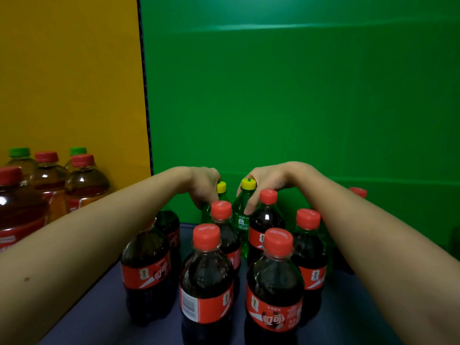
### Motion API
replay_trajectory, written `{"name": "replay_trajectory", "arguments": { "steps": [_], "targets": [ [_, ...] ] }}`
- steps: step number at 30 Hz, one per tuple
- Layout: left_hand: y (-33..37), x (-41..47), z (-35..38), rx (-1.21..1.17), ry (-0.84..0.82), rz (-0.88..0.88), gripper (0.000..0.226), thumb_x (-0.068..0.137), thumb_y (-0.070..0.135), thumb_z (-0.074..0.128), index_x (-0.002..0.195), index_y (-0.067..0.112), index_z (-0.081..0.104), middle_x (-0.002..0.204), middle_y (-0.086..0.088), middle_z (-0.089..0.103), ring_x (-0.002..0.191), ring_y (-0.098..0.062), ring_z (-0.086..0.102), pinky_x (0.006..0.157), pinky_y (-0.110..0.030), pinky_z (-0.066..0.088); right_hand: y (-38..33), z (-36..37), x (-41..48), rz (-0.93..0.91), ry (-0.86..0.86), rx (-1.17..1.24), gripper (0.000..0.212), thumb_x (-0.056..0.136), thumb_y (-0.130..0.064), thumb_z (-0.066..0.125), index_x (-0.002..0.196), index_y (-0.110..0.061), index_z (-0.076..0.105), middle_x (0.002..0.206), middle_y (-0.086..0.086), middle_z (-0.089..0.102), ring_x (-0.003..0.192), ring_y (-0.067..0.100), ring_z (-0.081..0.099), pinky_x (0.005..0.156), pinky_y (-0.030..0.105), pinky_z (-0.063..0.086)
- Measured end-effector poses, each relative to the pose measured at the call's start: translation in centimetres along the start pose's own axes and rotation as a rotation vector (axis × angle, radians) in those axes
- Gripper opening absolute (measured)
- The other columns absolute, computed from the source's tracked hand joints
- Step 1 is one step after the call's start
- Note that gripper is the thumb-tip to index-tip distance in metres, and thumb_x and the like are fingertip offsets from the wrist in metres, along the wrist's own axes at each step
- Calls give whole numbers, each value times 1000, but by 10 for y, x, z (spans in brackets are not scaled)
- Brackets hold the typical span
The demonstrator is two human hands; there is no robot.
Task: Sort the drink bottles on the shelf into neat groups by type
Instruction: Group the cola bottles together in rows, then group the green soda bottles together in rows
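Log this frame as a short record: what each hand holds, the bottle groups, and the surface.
left hand: grips left green bottle, yellow cap
right hand: grips right green bottle, yellow cap
front: cola bottles, red caps, upright
far left: amber bottles, red and green caps
surface: blue shelf

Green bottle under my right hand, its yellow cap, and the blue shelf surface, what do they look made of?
Green bottle: probably see-through tinted plastic, glossy, with a printed label. Yellow cap: opaque plastic with a smooth sheen. Shelf surface: matte dark blue with no glare, perhaps cloth or painted board; cannot tell which.
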State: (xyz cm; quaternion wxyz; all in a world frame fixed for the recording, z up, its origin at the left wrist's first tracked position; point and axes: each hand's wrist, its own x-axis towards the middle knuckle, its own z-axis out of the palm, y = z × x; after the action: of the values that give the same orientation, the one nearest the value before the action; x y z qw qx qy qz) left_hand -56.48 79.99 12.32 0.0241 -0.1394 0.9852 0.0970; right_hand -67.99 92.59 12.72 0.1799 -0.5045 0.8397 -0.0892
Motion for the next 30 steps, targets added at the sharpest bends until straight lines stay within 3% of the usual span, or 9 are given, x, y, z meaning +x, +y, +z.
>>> {"name": "replay_trajectory", "arguments": {
  "steps": [4,9,12,15,19,21,25,30],
  "targets": [
    [3,1,0,18,67,-4,23,71,17,75,75,10,54,60,-1,51,47,-11,45,40,-19,37,-1,0,-2,-18,69,-70,97,35,-54,81,111,3,59,108,20,65,102,37,60,94,50,47],
    [4,-5,-9,-64,230,-4,41,56,32,86,68,11,52,63,-7,55,50,-19,49,43,-23,38,5,-12,-8,-49,224,-25,96,33,-58,78,104,5,61,107,22,65,97,36,63,91,49,50],
    [4,-11,-19,-214,340,22,43,53,29,88,71,10,54,63,-7,54,56,-22,51,52,-31,49,6,-25,-24,-55,366,43,96,32,-56,77,103,6,61,101,24,66,75,17,59,74,41,54],
    [6,-19,-32,-398,463,72,52,47,30,89,85,4,64,76,-12,66,63,-23,58,62,-36,55,3,-40,-43,-47,507,99,97,30,-56,76,103,6,62,87,18,69,68,16,57,65,37,55],
    [18,-34,-53,-733,600,180,65,41,28,88,101,16,64,101,-13,70,90,-25,66,66,-32,52,0,-60,-78,-19,703,114,88,29,-57,74,97,-1,66,96,19,71,78,25,65,77,46,55],
    [30,-41,-63,-844,667,248,58,52,20,87,104,17,62,101,-9,69,90,-18,63,68,-30,51,-3,-70,-100,-3,800,105,80,33,-55,75,95,-4,67,97,18,71,83,26,65,79,44,54],
    [57,-57,-84,-939,746,393,42,62,8,83,94,24,60,94,1,66,89,-11,62,81,-34,54,-6,-86,-146,14,963,83,52,57,-34,82,99,-9,64,101,15,69,82,19,61,79,39,54],
    [93,-76,-94,-927,689,547,41,61,10,82,94,25,61,103,3,67,96,-9,64,81,-32,55,1,-91,-206,49,1038,83,52,62,-29,80,105,-6,61,103,15,67,84,18,62,75,37,57]
  ]
}}
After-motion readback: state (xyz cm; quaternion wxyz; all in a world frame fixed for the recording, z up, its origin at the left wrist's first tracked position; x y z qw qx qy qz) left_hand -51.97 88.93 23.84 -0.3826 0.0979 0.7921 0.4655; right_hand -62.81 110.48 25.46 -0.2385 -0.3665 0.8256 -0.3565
